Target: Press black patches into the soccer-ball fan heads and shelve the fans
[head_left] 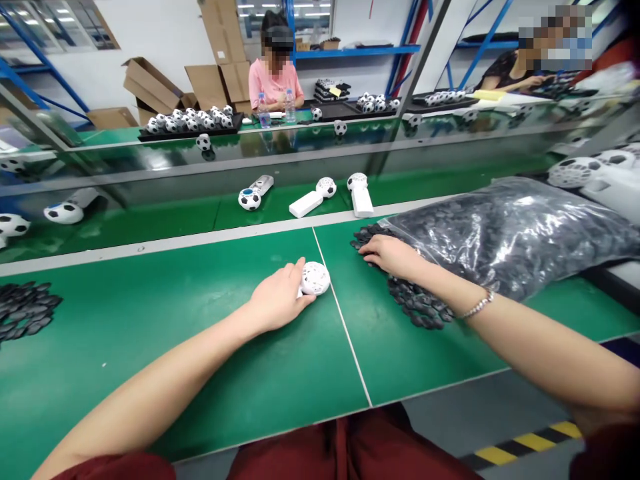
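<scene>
- Dark red clothing [295, 457] at bottom center, below front edge of green bench [280, 373].
- Gripping white ball-headed piece [316, 279] at center with left hand [277, 297], just left of white seam [343, 320].
- Bending fingertips of right hand [387, 255] down at black pieces [425, 319], right of center; cannot tell if holding any.
- Wide green stretch at lower left for moving; room at right narrowed by see-through bag [500, 227].
- Bottles [263, 112] at upper center, any writing too small to read.

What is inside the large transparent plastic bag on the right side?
Through the plastic bag, many small dark pieces show, resembling the loose pile at the right hand. Glare and the upper layer hide the deeper contents.
</scene>
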Available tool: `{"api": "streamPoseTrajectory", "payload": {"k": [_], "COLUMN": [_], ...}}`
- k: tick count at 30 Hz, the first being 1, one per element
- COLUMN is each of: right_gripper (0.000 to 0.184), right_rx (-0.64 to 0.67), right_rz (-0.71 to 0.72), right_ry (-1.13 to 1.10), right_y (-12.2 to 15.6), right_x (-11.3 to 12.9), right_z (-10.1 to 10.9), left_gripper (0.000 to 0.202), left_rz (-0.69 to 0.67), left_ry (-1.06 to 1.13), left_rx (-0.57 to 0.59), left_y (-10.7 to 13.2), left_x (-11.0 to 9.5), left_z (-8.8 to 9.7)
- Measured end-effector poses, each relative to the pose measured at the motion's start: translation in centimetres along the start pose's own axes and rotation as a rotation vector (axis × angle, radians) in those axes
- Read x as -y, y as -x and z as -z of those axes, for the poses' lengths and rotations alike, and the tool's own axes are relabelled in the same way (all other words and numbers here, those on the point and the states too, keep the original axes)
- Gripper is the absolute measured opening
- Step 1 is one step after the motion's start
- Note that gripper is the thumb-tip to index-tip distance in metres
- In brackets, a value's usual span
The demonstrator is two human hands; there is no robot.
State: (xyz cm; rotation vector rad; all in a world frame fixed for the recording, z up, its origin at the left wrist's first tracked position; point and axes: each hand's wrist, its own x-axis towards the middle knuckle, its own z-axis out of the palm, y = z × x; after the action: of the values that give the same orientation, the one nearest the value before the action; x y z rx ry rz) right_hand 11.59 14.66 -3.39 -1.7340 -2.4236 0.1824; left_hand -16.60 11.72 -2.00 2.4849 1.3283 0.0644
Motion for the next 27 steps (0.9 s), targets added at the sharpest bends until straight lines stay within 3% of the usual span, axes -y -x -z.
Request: {"api": "streamPoseTrajectory", "payload": {"k": [4, 10, 13, 19, 23, 27], "right_gripper": [0.016, 0.006, 0.002, 0.011, 0.011, 0.007], "right_rx": [0.022, 0.018, -0.012, -0.077, -0.112, -0.185], "right_rz": [-0.101, -0.067, -0.053, -0.018, 0.095, 0.185], "right_ry": [-0.046, -0.097, -0.15, -0.608, -0.675, -0.703], "right_y": [-0.4, -0.7, 0.8, 5.8, 7.7, 7.8], "right_x": [-0.6, -0.7, 0.8, 5.9, 8.4, 9.8], "right_z": [-0.7, 0.0, 0.2, 0.8, 0.5, -0.9], "left_gripper": [0.071, 0.071, 0.07, 0.071, 0.076, 0.083], "left_rz": [-0.062, -0.016, 0.005, 0.026, -0.027, -0.094], "left_ry": [0.014, 0.012, 0.004, 0.05, 0.093, 0.197], "left_rx": [0.043, 0.024, -0.001, 0.005, -0.025, -0.037], "left_y": [0.7, 1.8, 2.2, 2.8, 2.6, 2.1], "left_x": [-1.6, -2.9, -3.3, -3.9, -3.4, -2.6], "left_z": [-0.9, -1.0, -1.0, -1.0, -0.7, -0.6]}}
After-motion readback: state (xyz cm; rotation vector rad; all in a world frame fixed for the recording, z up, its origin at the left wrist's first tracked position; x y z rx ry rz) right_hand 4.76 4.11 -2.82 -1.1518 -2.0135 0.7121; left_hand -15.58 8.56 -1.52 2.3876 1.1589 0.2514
